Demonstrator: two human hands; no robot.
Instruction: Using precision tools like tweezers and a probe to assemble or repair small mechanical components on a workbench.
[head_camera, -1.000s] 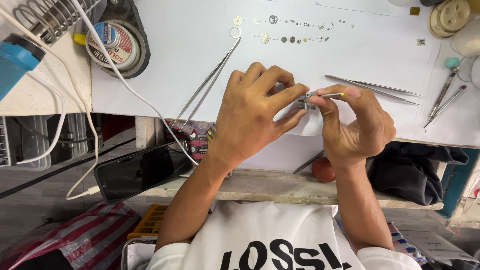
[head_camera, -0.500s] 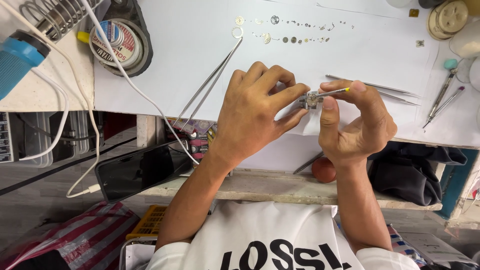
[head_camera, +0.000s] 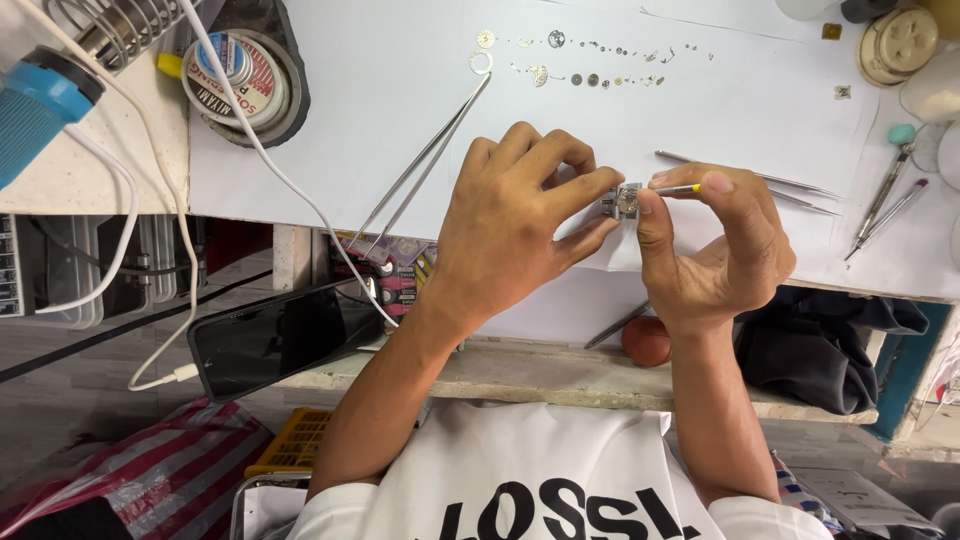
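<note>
Pinching a small metal watch movement (head_camera: 627, 200) over the white paper (head_camera: 400, 90), the left hand (head_camera: 510, 230) steadies it; the right hand (head_camera: 720, 240) grips a yellow-tipped screwdriver (head_camera: 680, 189), lying crosswise, tip meeting the movement's right side.

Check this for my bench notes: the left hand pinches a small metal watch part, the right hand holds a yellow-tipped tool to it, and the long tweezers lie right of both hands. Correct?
Not quite. In the head view the long tweezers lie left of both hands. The left hand does pinch the small metal watch part, and the right hand holds the yellow-tipped tool to it.
</note>
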